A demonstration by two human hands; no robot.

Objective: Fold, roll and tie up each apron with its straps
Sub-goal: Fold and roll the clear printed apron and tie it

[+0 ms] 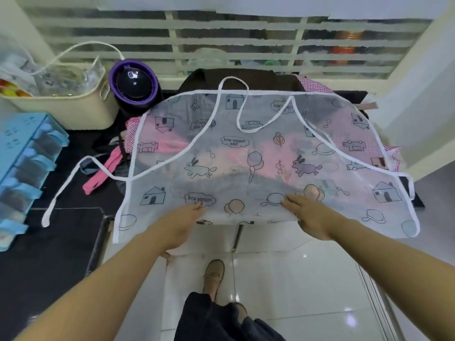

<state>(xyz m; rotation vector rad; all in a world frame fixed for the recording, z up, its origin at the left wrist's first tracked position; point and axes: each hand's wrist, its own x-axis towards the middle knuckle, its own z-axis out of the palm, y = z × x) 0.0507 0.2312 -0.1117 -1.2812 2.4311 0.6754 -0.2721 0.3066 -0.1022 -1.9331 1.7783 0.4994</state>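
Left hand [181, 223] and right hand [311, 219] – grip wide, fingers straight, palms pressing the near hem of the translucent printed apron [246, 156]. The apron lies spread on the dark tabletop [61, 230] over pink checked cloth [314, 86] – left strap [46, 215] trailing outward.

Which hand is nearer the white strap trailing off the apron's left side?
Left. The left hand rests right of the white strap; right hand farther right on the sheer printed apron.
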